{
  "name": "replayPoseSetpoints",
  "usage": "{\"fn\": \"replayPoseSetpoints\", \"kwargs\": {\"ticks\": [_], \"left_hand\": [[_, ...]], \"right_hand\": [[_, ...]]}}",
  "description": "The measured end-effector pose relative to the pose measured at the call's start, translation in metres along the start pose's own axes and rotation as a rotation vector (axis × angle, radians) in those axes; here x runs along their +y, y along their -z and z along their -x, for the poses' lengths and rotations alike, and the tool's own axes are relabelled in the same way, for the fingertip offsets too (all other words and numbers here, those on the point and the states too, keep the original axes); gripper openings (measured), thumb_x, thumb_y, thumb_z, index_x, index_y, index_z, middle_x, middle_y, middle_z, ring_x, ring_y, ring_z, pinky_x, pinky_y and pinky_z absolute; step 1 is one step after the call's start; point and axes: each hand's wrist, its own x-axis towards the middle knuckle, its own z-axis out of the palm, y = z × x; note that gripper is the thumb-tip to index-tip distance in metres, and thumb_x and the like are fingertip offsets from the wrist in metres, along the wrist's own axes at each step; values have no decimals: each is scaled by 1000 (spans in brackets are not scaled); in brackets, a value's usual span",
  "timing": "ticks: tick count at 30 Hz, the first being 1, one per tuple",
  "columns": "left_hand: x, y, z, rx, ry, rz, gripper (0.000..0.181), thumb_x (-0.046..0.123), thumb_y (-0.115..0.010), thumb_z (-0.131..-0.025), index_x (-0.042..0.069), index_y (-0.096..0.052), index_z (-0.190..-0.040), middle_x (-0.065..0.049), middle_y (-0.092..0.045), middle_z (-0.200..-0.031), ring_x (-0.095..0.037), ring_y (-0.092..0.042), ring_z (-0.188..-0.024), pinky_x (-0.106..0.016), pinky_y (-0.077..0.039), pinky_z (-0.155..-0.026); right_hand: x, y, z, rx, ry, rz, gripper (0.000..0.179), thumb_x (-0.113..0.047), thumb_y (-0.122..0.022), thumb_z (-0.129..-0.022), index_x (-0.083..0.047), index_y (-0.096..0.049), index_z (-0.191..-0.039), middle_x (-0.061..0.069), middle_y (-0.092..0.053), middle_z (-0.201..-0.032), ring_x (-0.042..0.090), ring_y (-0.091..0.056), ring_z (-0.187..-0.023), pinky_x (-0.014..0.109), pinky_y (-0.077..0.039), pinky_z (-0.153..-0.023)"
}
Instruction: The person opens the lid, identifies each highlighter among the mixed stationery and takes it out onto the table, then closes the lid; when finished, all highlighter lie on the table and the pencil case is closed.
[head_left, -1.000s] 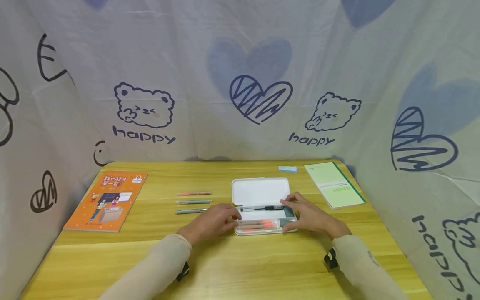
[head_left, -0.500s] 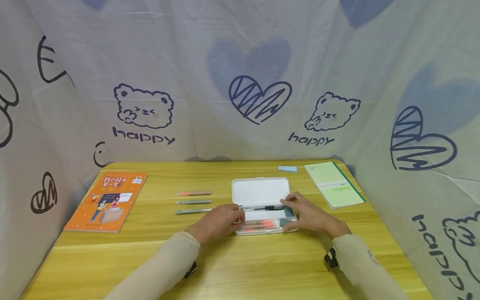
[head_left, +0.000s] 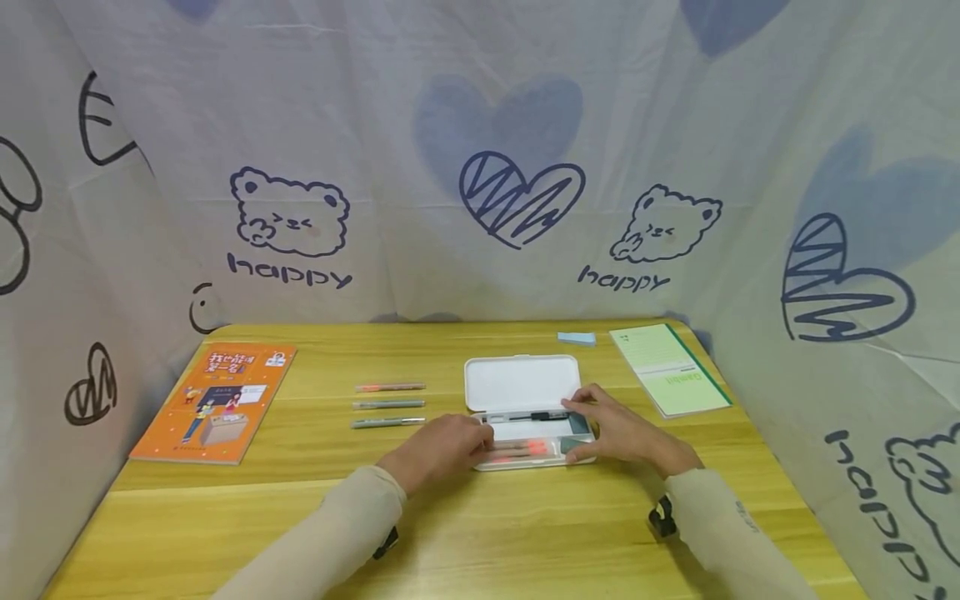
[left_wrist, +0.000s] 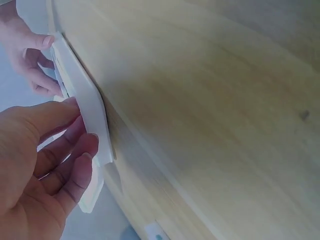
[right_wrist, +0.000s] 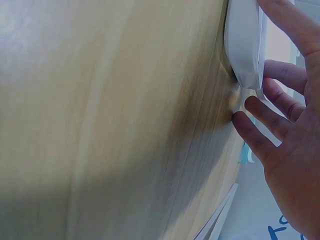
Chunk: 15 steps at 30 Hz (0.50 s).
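Note:
A white pencil case [head_left: 521, 383] lies with its lid raised on the table. A black-tipped pen [head_left: 540, 416] rests in its back compartment, and pinkish-orange pens [head_left: 525, 448] lie in its front one. My left hand [head_left: 442, 450] reaches over the left end with bent fingers; in the left wrist view its thumb and fingertips [left_wrist: 87, 142] come together right at the case's edge. I cannot tell whether they pinch a pen. My right hand [head_left: 618, 429] holds the right end, thumb at the near edge and index finger by the hinge.
Three pens [head_left: 388, 405] lie in a row to the left of the case. An orange book [head_left: 217, 400] lies at far left, a green notepad [head_left: 670, 371] at far right, a small blue slip [head_left: 576, 338] behind the case. Printed curtains surround the table [head_left: 480, 533].
My left hand has moved right, from the case's left edge to over its compartments, and its fingers now cover the left ends of the pens. My right hand has stayed in place.

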Motion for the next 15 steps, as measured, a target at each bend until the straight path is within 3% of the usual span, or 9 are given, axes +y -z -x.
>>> {"fn": "replayPoseSetpoints", "kwargs": {"ticks": [6,8,13,15], "left_hand": [[7,-6,1,37,-87,-260,8,18,-70,-108,12,-70,-102,-2,-73,-91,-18,-70,-80,-29,-60,-72],[7,-8,2,46,-71,-232,8,19,-70,-108,12,-70,-104,-2,-74,-93,-18,-72,-82,-29,-61,-73],[5,-9,7,88,4,-9,5,13,-71,-106,11,-75,-108,-2,-81,-98,-17,-77,-88,-31,-63,-80],[5,-10,8,103,-8,-33,4,11,-70,-106,11,-74,-106,-2,-79,-96,-18,-76,-84,-32,-63,-77]], "right_hand": [[-2,-1,-1,6,6,-18,105,-61,-89,-85,-3,-48,-163,13,-47,-152,29,-51,-133,57,-46,-117],[-2,-1,0,6,10,-18,106,-62,-88,-85,-3,-48,-163,13,-47,-152,29,-51,-134,57,-47,-116],[0,-2,0,8,5,-14,107,-64,-87,-84,-4,-48,-163,12,-47,-152,28,-51,-133,56,-47,-117],[1,-2,0,7,-3,-16,107,-65,-88,-83,-5,-49,-163,11,-47,-153,27,-51,-134,56,-47,-118]]}}
